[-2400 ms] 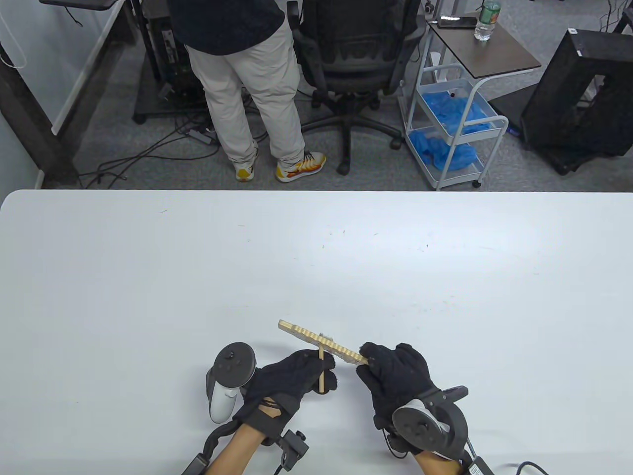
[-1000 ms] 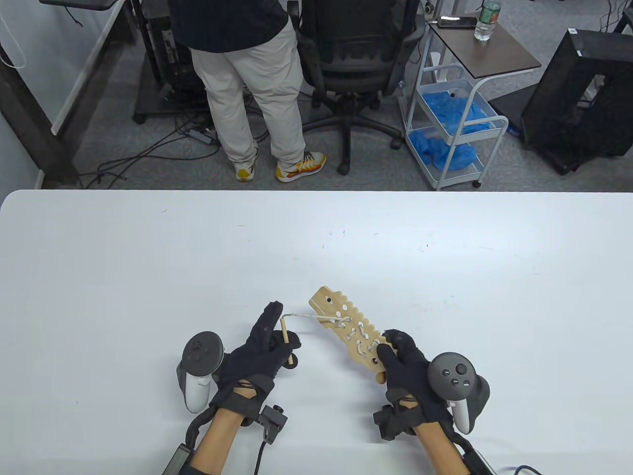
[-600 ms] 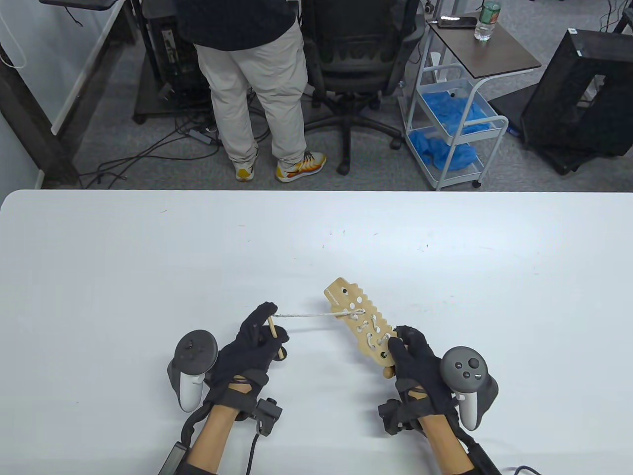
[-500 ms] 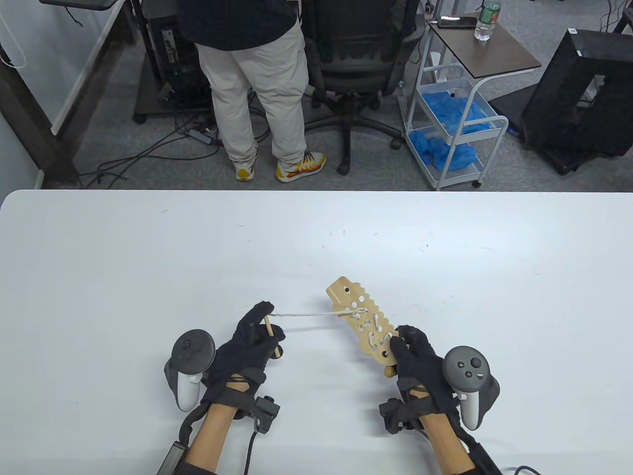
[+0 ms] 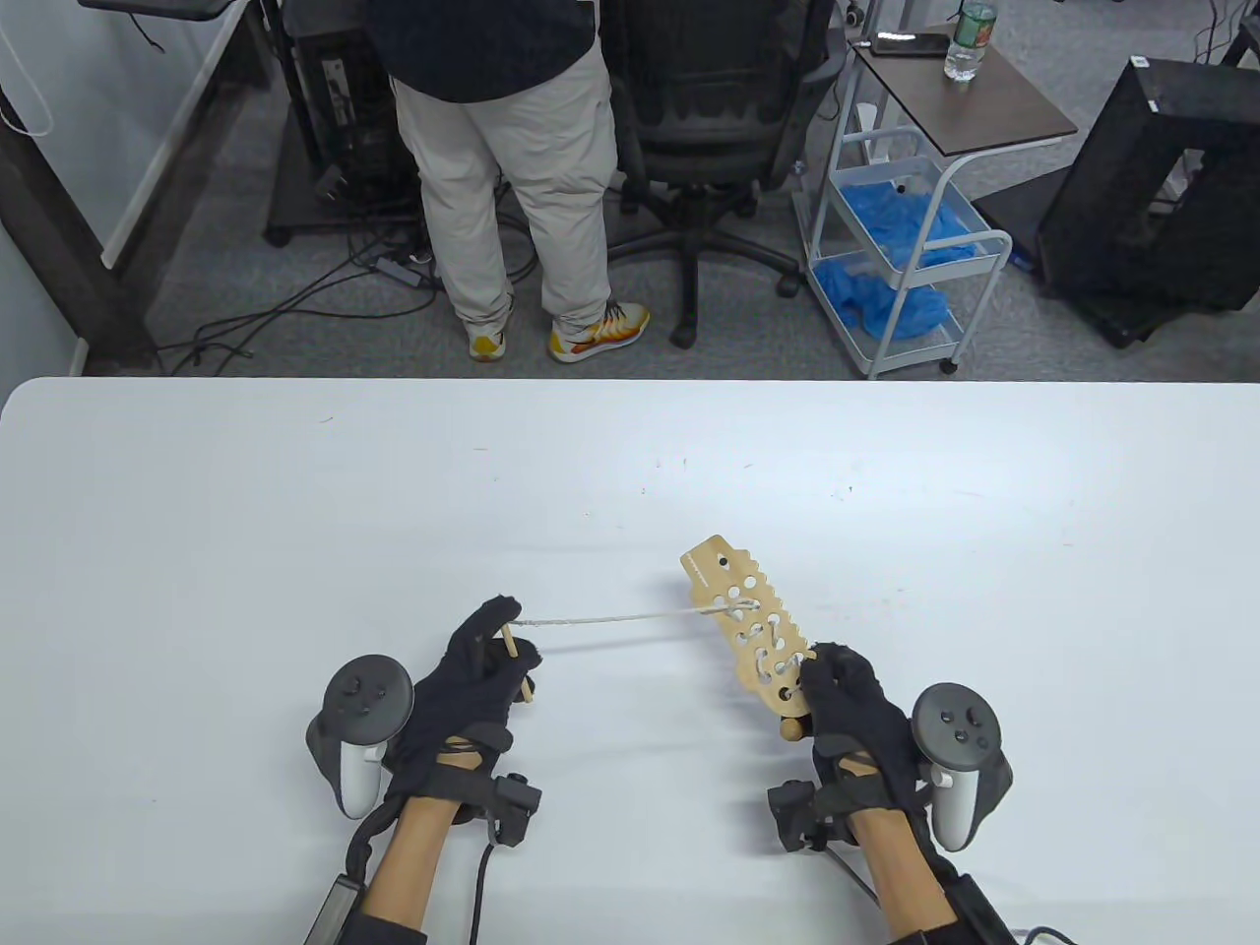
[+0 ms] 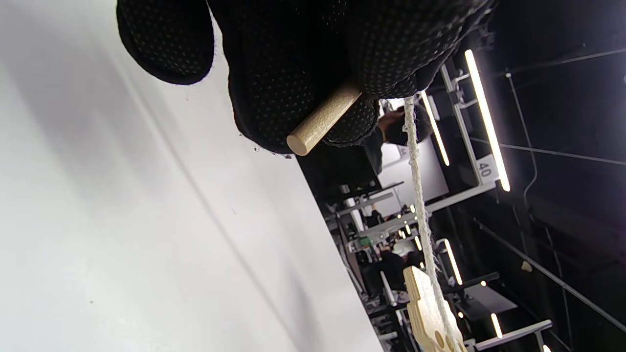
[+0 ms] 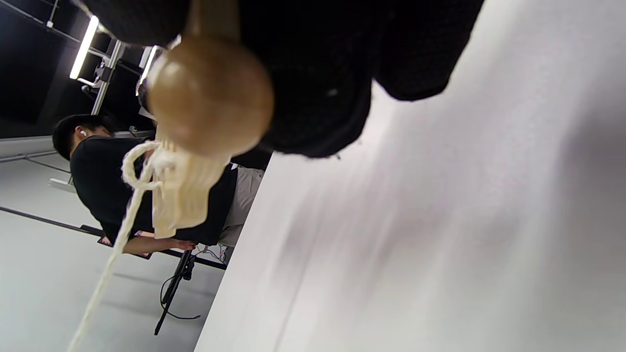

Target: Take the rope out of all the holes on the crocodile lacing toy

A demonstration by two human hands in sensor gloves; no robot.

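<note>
The wooden crocodile lacing toy [image 5: 748,622] is held above the table, its flat holed face up, its far end pointing away. My right hand [image 5: 839,695] grips its near end, where a round wooden bead [image 5: 790,729] hangs; the bead also shows close up in the right wrist view [image 7: 210,95]. White rope [image 5: 610,619] runs taut from a hole in the toy leftwards to a wooden peg [image 5: 518,666]. My left hand [image 5: 482,669] pinches that peg, which also shows in the left wrist view [image 6: 323,120]. Rope still weaves through several holes near my right hand.
The white table [image 5: 295,512] spreads wide around both hands. Beyond its far edge a person [image 5: 502,148] stands by an office chair [image 5: 709,108], with a white cart [image 5: 901,246] at the right.
My left hand has pulled the peg further left and the rope has drawn out longer and taut. My right hand has carried the toy to the right and turned its flat face up.
</note>
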